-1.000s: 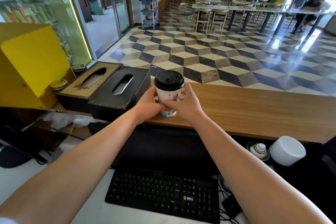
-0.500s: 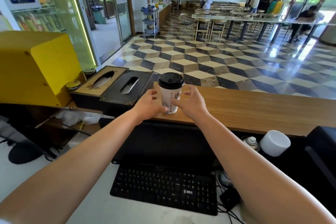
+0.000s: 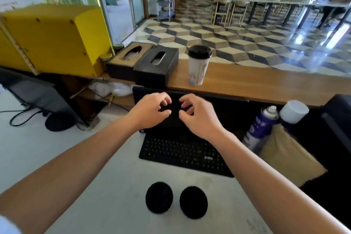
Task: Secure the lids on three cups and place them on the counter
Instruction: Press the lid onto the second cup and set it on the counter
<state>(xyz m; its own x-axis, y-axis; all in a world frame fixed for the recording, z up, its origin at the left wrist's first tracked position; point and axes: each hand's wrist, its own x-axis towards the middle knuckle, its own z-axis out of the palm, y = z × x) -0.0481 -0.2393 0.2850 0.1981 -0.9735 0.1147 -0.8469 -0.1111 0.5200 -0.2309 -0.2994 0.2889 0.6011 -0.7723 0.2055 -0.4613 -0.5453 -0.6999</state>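
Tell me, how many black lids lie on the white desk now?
2: one lid left and one lid right, side by side before the keyboard. Others may be out of view.

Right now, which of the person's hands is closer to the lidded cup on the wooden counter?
Right, by a little. The right hand hangs almost directly below the cup in the picture, the left hand below and further to its left. Both are empty and apart from it.
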